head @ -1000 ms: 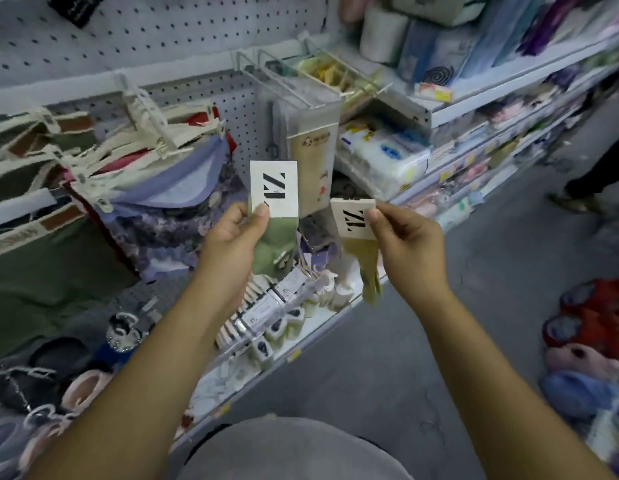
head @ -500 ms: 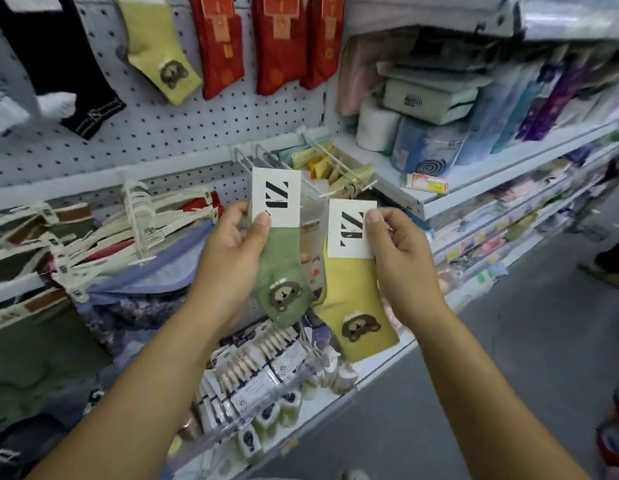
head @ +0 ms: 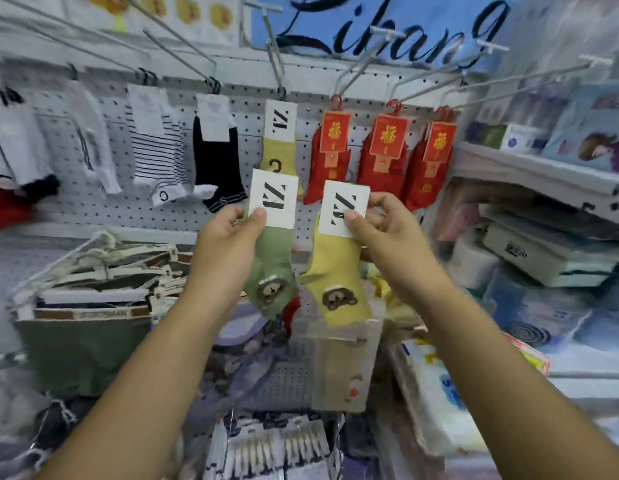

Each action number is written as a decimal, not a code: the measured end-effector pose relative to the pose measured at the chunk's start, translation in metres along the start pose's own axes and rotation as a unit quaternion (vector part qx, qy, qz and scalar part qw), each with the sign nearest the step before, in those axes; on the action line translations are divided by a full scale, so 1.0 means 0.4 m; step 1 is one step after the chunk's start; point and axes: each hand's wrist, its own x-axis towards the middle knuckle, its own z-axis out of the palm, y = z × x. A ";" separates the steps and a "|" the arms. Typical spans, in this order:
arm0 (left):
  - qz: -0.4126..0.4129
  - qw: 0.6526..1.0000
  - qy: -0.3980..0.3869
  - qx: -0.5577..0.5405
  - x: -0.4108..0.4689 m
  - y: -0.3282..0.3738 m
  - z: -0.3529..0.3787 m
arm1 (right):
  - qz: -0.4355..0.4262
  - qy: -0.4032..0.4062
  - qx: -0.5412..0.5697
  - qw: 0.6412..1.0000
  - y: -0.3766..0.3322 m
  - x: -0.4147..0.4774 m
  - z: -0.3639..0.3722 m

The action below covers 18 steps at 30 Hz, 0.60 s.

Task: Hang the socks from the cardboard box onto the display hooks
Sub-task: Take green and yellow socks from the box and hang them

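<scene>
My left hand pinches the white card label of a green sock with a bear face; a small black hook sticks up from the card. My right hand holds a yellow sock with the same bear by its white label. Both socks hang at chest height in front of the pegboard. Just above them a matching yellow sock hangs on a long wire display hook. The cardboard box is out of view.
Red socks hang on hooks to the right, a black sock and striped socks to the left. Several bare wire hooks jut out above. Folded underwear on hangers lies lower left. Shelves with packaged goods stand at the right.
My view has tilted up from the lower shelves to the sock hooks. Both hands have risen with their socks toward the hanging yellow sock.
</scene>
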 end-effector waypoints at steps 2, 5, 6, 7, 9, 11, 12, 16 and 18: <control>0.018 0.999 0.045 0.016 0.027 0.023 -0.023 | -0.011 -0.006 0.013 1.000 -0.016 0.072 0.026; 0.035 0.993 0.086 0.068 0.069 0.058 -0.049 | -0.018 0.014 0.023 0.999 -0.029 0.188 0.076; 0.036 0.992 0.092 0.072 0.084 0.066 -0.056 | -0.018 0.025 0.016 0.999 -0.032 0.227 0.094; 0.036 0.992 0.093 0.071 0.098 0.073 -0.060 | -0.017 0.038 0.006 0.999 -0.034 0.265 0.111; 0.041 0.992 0.088 0.075 0.137 0.085 -0.069 | -0.020 0.064 -0.019 0.998 -0.039 0.340 0.144; 0.043 0.993 0.083 0.077 0.169 0.093 -0.072 | -0.024 0.077 -0.041 0.996 -0.044 0.399 0.170; 0.047 0.993 0.079 0.079 0.185 0.094 -0.072 | -0.035 0.079 -0.045 0.995 -0.044 0.426 0.181; 0.061 0.992 0.061 0.088 0.245 0.094 -0.078 | -0.067 0.082 -0.064 0.992 -0.047 0.501 0.220; 0.060 0.993 0.050 0.085 0.268 0.094 -0.082 | -0.075 0.077 -0.063 0.992 -0.049 0.521 0.235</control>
